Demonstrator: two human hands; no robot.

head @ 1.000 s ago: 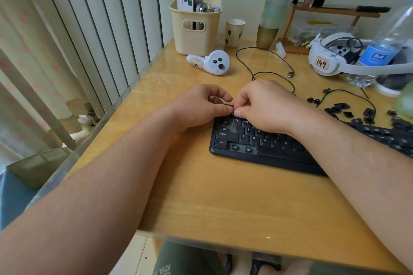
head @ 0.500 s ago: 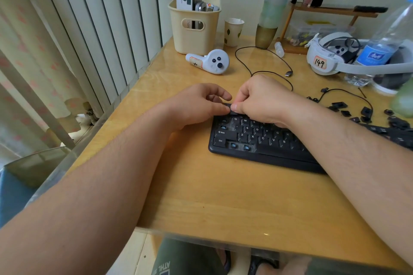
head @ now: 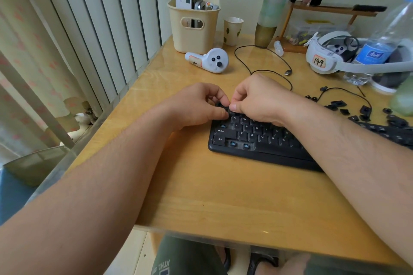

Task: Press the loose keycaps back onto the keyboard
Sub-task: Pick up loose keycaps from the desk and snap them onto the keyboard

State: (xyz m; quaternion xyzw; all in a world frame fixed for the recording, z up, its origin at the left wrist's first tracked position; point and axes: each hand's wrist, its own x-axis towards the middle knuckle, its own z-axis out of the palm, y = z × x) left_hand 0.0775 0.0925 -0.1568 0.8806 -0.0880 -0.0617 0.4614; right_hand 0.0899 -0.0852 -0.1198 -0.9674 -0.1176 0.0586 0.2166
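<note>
Both hands meet at the keyboard's [head: 257, 138] top-left corner, mid-frame on the bench [head: 201, 196], left hand [head: 196, 105] and right hand [head: 257, 98] fingers pinched together on one small keycap [head: 224, 108], apparently lining it up while spare keycaps [head: 348, 107] wait at right.

Your curled left hand [head: 196, 105] and right hand [head: 257, 98] cover the far left corner of the flat black plastic keyboard [head: 257, 140], so you cannot tell whether a keycap sits between your fingertips. Your right forearm hides the keyboard's middle, and its right end runs off the picture's edge. The small black loose keycaps [head: 366, 110] beyond it are too small for their legends to be read. The clear plastic water bottle with a blue label [head: 377, 49] is cut by the right edge, and a blurred pale green object [head: 402, 100] beside it cannot be made out.
</note>
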